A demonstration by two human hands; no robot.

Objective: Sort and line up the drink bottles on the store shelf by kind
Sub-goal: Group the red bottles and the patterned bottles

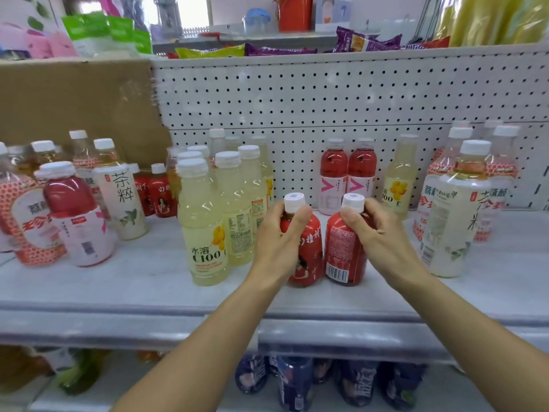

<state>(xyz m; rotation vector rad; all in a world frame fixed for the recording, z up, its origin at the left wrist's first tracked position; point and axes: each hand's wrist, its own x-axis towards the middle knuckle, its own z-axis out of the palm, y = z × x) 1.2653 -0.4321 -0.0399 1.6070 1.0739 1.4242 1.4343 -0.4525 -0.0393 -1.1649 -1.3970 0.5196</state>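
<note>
Two small red bottles with white caps stand side by side at the middle of the white shelf (148, 281). My left hand (276, 245) grips the left red bottle (309, 257) around its shoulder. Around the neck of the right red bottle (341, 254) closes my right hand (383, 239). Several pale yellow C100 bottles (205, 227) stand in a group just left of my left hand. Against the pegboard behind my hands stand two red-and-pink bottles (347, 179) and one lone yellow bottle (399, 179).
At the left stand mixed bottles: a red-and-pink one (74, 218), a white tea bottle (121, 191), two small red ones (154, 191). More tea and lychee-label bottles (457, 209) crowd the right end. Snack bags (365, 41) lie on the shelf above, dark bottles (297, 382) below.
</note>
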